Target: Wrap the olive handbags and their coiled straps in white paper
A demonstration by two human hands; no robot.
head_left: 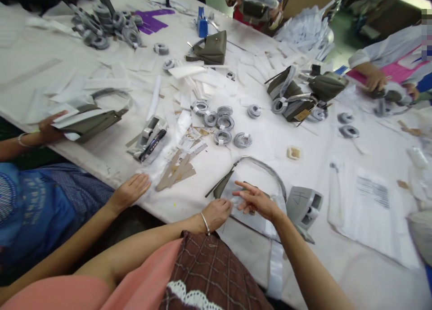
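A bag [263, 225] lies by the table's [273, 137] near edge, the left hand's [218, 213] bent fingers at its side, pinching or not I cannot tell, the right hand's [258, 202] fingers spread over it, a gray tape holder [300, 206] beside it, rolled straps [243, 140] farther in, and a person [398, 49] at the far edge.

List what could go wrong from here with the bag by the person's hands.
1. The gray dispenser stands close beside the bag; turning the bag might knock it.
2. The strap arcs out across the table and could snag.
3. The right hand's fingers are spread, so the pale wrap might shift.
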